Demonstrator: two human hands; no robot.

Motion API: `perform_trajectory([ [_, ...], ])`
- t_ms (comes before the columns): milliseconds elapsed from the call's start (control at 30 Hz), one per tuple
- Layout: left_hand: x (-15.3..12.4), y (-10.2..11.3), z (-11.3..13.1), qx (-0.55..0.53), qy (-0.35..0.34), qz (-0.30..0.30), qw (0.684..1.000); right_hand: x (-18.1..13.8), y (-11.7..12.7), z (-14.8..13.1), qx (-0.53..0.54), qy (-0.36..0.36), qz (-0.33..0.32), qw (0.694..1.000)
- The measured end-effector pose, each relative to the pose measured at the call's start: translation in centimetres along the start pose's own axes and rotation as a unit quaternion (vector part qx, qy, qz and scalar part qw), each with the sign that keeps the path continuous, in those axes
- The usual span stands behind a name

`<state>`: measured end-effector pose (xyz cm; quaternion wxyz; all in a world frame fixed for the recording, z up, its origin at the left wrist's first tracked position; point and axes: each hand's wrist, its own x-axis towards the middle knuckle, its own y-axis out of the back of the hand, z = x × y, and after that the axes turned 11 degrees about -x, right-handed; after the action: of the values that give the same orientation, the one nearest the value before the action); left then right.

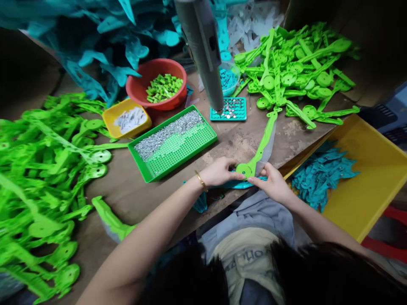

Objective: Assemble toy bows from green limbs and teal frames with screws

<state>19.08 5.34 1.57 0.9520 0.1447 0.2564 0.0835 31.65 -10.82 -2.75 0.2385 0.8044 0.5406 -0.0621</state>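
Observation:
My left hand (220, 171) pinches a long bright-green plastic part (264, 142) by the edge of its round end. From the other side, my right hand (274, 184) closes on the same end, thumb along the lower edge. A translucent whitish blade-like piece (269, 149) shows along the part's right side and runs down to my right fingers. A small dark dot marks the middle of the round end. Beneath my hands, at the table edge, lies a teal plastic piece (237, 184); my fingers partly cover it. A gold bangle (201, 181) is on my left wrist.
A grey machine column (205, 55) stands above a teal tray (241, 117) of small metal pieces. Left of it are a green perforated tray (178, 156) of metal pins, a yellow tub (110, 123) and a red bowl (136, 91). Green parts pile up left (44, 169) and right (295, 67).

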Motion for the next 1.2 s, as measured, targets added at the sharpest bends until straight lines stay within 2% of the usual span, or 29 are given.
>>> perform_trajectory([
  [67,-0.6,0.2,0.3,0.04,-0.009,0.026,0.999,0.5,1.3,0.1,-0.126,-0.001,-0.008,0.992],
  [100,-1.2,0.5,0.3,0.055,-0.017,0.058,0.997,0.6,2.0,0.0,-0.207,0.003,0.002,0.978],
  [200,-5.0,2.0,-0.2,0.04,-0.033,0.204,0.978,0.1,3.4,-0.7,-0.423,0.056,0.107,0.898],
  [267,-8.4,2.8,-1.2,0.005,-0.02,0.297,0.955,-0.8,3.1,-1.3,-0.473,0.143,0.159,0.855],
  [300,-10.1,2.8,-1.9,-0.005,-0.008,0.337,0.942,-1.4,2.5,-1.6,-0.471,0.197,0.148,0.847],
  [367,-12.8,2.2,-3.5,-0.012,0.02,0.392,0.919,-2.7,0.3,-1.9,-0.441,0.293,0.07,0.846],
  [433,-14.3,0.6,-4.9,-0.011,0.044,0.412,0.91,-3.6,-2.4,-1.9,-0.433,0.345,-0.002,0.832],
  [467,-14.6,-0.4,-5.4,-0.009,0.054,0.413,0.909,-3.9,-3.8,-1.9,-0.448,0.356,-0.014,0.82],
  [600,-13.7,-4.5,-6.1,0.008,0.059,0.436,0.898,-3.8,-7.0,-1.4,-0.531,0.356,0.013,0.769],
  [767,-11.2,-7.3,-5.5,0.023,0.037,0.487,0.873,-3.2,-7.1,-1.2,-0.557,0.379,0.037,0.738],
  [900,-9.6,-7.6,-5.2,0.065,0.039,0.511,0.856,-3.2,-6.9,-1.6,-0.533,0.424,0.041,0.731],
  [1100,-8.5,-6.7,-5.0,0.065,0.061,0.49,0.867,-3.1,-6.7,-3.2,-0.512,0.455,0.03,0.728],
  [1200,-8.3,-6.4,-5.2,0.07,0.039,0.488,0.869,-2.6,-6.4,-4.0,-0.504,0.46,0.026,0.73],
])
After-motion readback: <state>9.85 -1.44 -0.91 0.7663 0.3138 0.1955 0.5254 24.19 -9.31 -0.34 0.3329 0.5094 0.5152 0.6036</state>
